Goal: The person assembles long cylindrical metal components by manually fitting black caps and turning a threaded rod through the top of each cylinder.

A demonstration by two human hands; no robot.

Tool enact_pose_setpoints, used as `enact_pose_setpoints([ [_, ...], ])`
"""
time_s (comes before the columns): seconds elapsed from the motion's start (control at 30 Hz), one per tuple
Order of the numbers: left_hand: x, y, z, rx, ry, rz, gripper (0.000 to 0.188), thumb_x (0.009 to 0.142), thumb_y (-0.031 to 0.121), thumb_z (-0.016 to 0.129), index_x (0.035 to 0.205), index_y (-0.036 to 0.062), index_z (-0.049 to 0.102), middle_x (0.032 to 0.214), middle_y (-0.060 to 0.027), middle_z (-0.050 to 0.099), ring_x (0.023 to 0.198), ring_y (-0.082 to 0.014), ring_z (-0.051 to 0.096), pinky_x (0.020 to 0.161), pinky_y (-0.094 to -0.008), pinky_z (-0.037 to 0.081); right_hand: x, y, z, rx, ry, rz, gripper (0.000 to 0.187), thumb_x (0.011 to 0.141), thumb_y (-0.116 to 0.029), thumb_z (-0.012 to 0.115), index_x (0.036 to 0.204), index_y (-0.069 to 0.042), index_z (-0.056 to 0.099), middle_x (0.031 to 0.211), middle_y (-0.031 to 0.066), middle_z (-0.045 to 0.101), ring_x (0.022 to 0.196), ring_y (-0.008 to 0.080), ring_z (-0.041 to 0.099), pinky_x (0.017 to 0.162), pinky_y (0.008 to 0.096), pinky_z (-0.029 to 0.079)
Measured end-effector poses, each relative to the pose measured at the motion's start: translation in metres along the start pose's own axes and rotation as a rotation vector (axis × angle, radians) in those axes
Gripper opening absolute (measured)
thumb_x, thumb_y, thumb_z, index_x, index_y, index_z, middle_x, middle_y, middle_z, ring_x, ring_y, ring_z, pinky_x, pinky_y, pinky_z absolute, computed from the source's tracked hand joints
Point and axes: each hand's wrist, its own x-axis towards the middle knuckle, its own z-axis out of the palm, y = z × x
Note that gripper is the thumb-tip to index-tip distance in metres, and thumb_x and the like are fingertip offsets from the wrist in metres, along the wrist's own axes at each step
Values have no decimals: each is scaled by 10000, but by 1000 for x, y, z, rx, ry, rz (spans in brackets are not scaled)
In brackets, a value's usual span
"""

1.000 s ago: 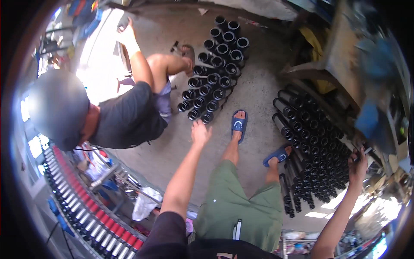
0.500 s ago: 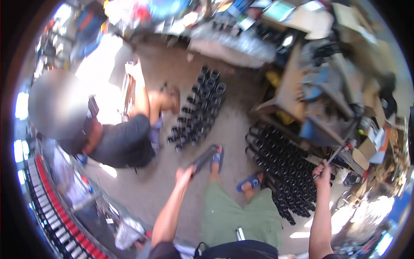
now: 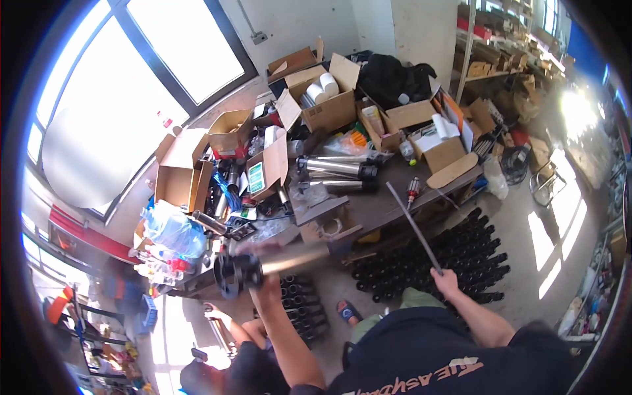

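Note:
My left hand (image 3: 266, 293) is raised near the bench's front edge and closed round a metal tube (image 3: 296, 259) with black end fittings, blurred by motion. The wider, ring-like black fitting (image 3: 230, 273) lies on its left, and part of my fingers is hidden behind the tube. On the right, my right hand (image 3: 446, 282) grips the lower end of a long thin metal rod (image 3: 415, 227), which slants up and left to the bench edge. Beneath the rod, many black cylindrical parts (image 3: 428, 266) stand packed in rows on the floor.
A cluttered bench (image 3: 375, 207) crosses ahead, holding open cardboard boxes (image 3: 329, 108), several metal tubes (image 3: 336, 172) and plastic bags (image 3: 174, 227). Another person (image 3: 257, 368) crouches at lower left, holding a metal piece. More black parts (image 3: 303, 306) stand beside them.
The view has swung up toward the bench. My left hand has risen from low by my feet to bench height with the tube; my right hand still holds the rod.

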Motion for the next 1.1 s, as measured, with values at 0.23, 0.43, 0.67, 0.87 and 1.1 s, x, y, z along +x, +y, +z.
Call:
enact_pose_setpoints([
  [0.23, 139, -102, 18, 176, 249, -215, 397, 686, 78, 855, 1018, 4, 651, 893, -39, 682, 815, -140, 643, 737, -268, 486, -79, 23, -37, -49, 16, -89, 537, 898, -454, 674, 639, -1, 548, 504, 35, 443, 516, 101, 440, 501, 358, 376],
  [0.43, 188, -121, 17, 241, 153, -518, 378, 724, 160, 870, 988, 45, 625, 815, -63, 646, 685, -201, 653, 632, -342, 547, -120, -6, -39, 8, 27, -177, 464, 909, -355, 684, 651, 9, 556, 511, 66, 431, 497, 119, 423, 495, 352, 356],
  [0.67, 177, -110, 6, 116, -812, -457, 599, 557, 43, 861, 1120, 40, 656, 1031, -66, 700, 962, -184, 639, 889, -345, 513, -126, -57, -61, 27, -35, -253, 374, 923, -266, 682, 704, 14, 567, 534, 13, 411, 533, 78, 385, 494, 319, 321],
  [0.87, 102, -124, 81, 609, 221, 0, 513, 642, 127, 857, 1094, 13, 643, 962, -83, 738, 875, -189, 709, 824, -350, 555, -126, -82, -83, 64, -26, -377, 299, 894, -186, 696, 700, 16, 590, 515, 43, 401, 496, 90, 380, 472, 318, 321],
  [1.1, 109, -119, 68, 589, 81, -21, 500, 627, 163, 814, 1076, 37, 634, 990, -132, 717, 919, -276, 702, 841, -363, 542, -72, -159, -145, -181, 118, -661, 190, 858, -150, 719, 779, 8, 649, 548, 95, 539, 481, 138, 489, 489, 318, 393],
])
